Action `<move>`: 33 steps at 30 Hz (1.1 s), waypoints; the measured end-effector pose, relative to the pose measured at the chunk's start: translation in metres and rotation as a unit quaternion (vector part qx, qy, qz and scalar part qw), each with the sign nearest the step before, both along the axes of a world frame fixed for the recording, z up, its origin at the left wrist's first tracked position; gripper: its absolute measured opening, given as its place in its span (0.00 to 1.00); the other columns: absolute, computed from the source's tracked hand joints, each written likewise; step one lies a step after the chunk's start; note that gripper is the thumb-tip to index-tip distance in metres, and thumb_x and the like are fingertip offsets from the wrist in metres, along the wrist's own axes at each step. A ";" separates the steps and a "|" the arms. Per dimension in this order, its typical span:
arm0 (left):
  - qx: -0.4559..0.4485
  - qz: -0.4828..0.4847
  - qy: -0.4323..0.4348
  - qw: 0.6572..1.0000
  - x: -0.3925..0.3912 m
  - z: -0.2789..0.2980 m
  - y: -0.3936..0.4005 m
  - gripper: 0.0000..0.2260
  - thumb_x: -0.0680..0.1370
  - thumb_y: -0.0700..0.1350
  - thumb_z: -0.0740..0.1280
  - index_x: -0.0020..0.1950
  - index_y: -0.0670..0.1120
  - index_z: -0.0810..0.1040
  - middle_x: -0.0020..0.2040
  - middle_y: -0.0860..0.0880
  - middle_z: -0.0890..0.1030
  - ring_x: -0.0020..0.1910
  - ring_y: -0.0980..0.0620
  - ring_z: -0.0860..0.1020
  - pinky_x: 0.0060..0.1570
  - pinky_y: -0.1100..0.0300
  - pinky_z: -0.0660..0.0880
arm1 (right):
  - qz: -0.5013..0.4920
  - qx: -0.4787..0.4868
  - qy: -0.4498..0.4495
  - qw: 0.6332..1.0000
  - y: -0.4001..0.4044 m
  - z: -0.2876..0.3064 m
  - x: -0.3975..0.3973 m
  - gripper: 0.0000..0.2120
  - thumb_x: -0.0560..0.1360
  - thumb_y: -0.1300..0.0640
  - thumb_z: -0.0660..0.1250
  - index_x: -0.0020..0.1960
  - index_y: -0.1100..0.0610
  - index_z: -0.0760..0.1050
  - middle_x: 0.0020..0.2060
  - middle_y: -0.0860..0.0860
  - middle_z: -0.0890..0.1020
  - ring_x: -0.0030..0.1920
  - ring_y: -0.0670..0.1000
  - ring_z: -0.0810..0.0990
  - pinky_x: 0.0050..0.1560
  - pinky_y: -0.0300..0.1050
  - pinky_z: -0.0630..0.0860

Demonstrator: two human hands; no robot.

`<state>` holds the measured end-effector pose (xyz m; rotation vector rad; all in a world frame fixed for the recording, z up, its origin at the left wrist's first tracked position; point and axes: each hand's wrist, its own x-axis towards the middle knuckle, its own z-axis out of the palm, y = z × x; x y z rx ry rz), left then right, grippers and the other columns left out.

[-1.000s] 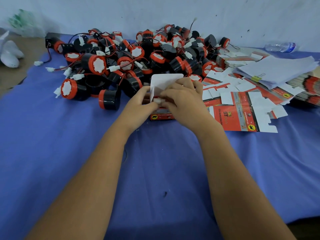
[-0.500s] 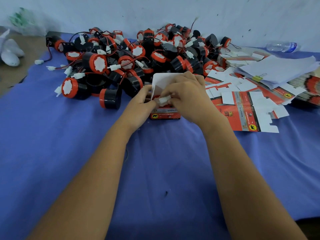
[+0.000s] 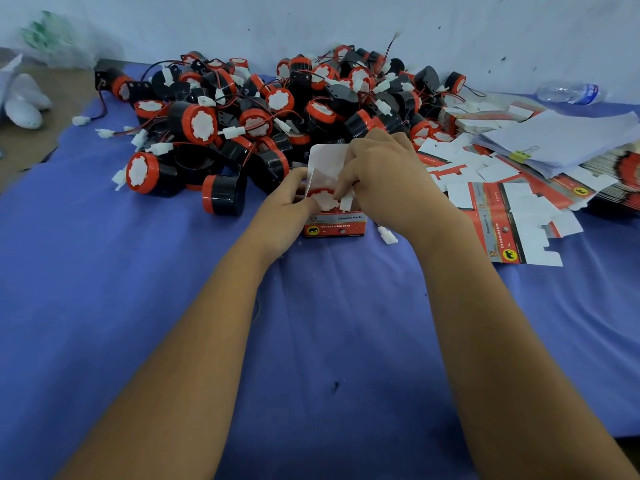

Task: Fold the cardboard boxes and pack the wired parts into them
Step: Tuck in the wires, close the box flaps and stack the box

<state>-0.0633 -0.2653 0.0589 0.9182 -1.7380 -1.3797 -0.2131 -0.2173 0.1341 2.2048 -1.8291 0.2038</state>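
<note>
A small red and white cardboard box (image 3: 335,226) stands upright on the blue cloth at the table's middle, its white lid flap (image 3: 329,161) raised. Inside it sits a wired part (image 3: 323,197) with a red rim and white face. My left hand (image 3: 289,206) grips the box's left side, thumb at the rim. My right hand (image 3: 384,178) curls over the open top and pinches the part's white plug (image 3: 346,202). Another white connector (image 3: 387,234) lies on the cloth just right of the box.
A big heap of black and red wired parts (image 3: 277,112) fills the table behind the box. Flat unfolded boxes (image 3: 512,220) and a clipped paper stack (image 3: 568,140) lie at right. A plastic bottle (image 3: 568,92) lies at the far right by the wall.
My right hand has shifted a little up and right, uncovering the part's red and white face in the box. A white connector now shows on the cloth beside the box.
</note>
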 end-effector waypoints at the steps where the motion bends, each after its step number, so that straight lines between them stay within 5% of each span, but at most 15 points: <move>1: -0.002 0.000 -0.003 1.000 0.000 -0.001 0.000 0.16 0.75 0.48 0.66 0.62 0.58 0.73 0.55 0.53 0.81 0.55 0.55 0.80 0.56 0.57 0.77 | 0.003 -0.007 0.009 1.000 0.000 -0.001 0.001 0.14 0.75 0.64 0.68 0.51 0.46 0.84 0.50 0.47 0.74 0.57 0.53 0.67 0.59 0.44 0.57; 6: -0.011 0.002 -0.022 1.000 0.001 -0.005 -0.004 0.17 0.79 0.40 0.63 0.66 0.55 0.72 0.57 0.51 0.80 0.56 0.53 0.80 0.58 0.54 0.78 | 0.009 -0.054 0.053 0.997 0.000 -0.017 -0.001 0.10 0.74 0.62 0.70 0.50 0.49 0.85 0.46 0.49 0.72 0.55 0.56 0.67 0.50 0.44 0.54; 12: -0.019 0.000 -0.022 1.000 0.000 -0.005 -0.004 0.17 0.79 0.39 0.63 0.62 0.58 0.74 0.55 0.54 0.81 0.51 0.59 0.81 0.47 0.65 0.77 | 0.023 -0.189 0.044 0.981 0.003 -0.038 -0.002 0.05 0.62 0.68 0.73 0.35 0.60 0.82 0.35 0.55 0.77 0.40 0.60 0.77 0.41 0.51 0.71; 15: -0.017 0.008 -0.020 1.000 -0.001 -0.005 -0.004 0.16 0.79 0.41 0.64 0.63 0.58 0.73 0.54 0.55 0.81 0.50 0.60 0.81 0.48 0.64 0.76 | 0.025 -0.186 0.064 0.980 0.001 -0.045 -0.003 0.04 0.65 0.65 0.72 0.37 0.58 0.83 0.35 0.52 0.78 0.42 0.58 0.77 0.47 0.50 0.68; 18: -0.022 0.015 -0.018 0.999 -0.003 -0.004 -0.002 0.15 0.78 0.42 0.64 0.63 0.57 0.74 0.53 0.55 0.81 0.49 0.60 0.81 0.49 0.63 0.75 | 0.004 -0.173 -0.019 0.985 0.005 -0.048 -0.003 0.12 0.69 0.58 0.61 0.38 0.58 0.83 0.34 0.50 0.78 0.45 0.55 0.74 0.50 0.45 0.59; 20: -0.019 0.011 -0.014 1.000 -0.003 -0.001 0.000 0.16 0.73 0.49 0.66 0.61 0.58 0.74 0.54 0.56 0.81 0.49 0.61 0.81 0.47 0.65 0.75 | 0.001 -0.190 -0.106 0.976 0.008 -0.051 -0.003 0.11 0.69 0.59 0.63 0.42 0.57 0.84 0.33 0.50 0.79 0.45 0.54 0.75 0.51 0.42 0.56; 22: -0.009 0.005 -0.008 1.000 -0.002 0.000 0.001 0.19 0.69 0.53 0.66 0.60 0.59 0.74 0.55 0.56 0.81 0.50 0.62 0.81 0.46 0.66 0.76 | -0.018 -0.209 -0.170 0.963 0.009 -0.054 -0.003 0.09 0.70 0.62 0.69 0.49 0.57 0.84 0.38 0.52 0.81 0.50 0.52 0.73 0.53 0.41 0.55; 26: -0.006 0.005 -0.013 1.000 -0.002 -0.002 0.000 0.20 0.71 0.50 0.65 0.63 0.58 0.74 0.56 0.55 0.81 0.51 0.60 0.81 0.47 0.65 0.76 | -0.035 -0.235 -0.215 0.947 0.006 -0.057 -0.005 0.03 0.68 0.61 0.74 0.41 0.58 0.82 0.45 0.52 0.83 0.57 0.51 0.72 0.56 0.47 0.59; 33: -0.016 0.012 -0.007 1.000 -0.002 -0.003 -0.002 0.18 0.77 0.42 0.65 0.65 0.55 0.74 0.58 0.54 0.81 0.51 0.61 0.81 0.46 0.67 0.76 | -0.047 -0.180 -0.189 0.964 0.009 -0.065 -0.010 0.11 0.73 0.55 0.66 0.40 0.58 0.85 0.54 0.52 0.79 0.60 0.57 0.71 0.59 0.47 0.59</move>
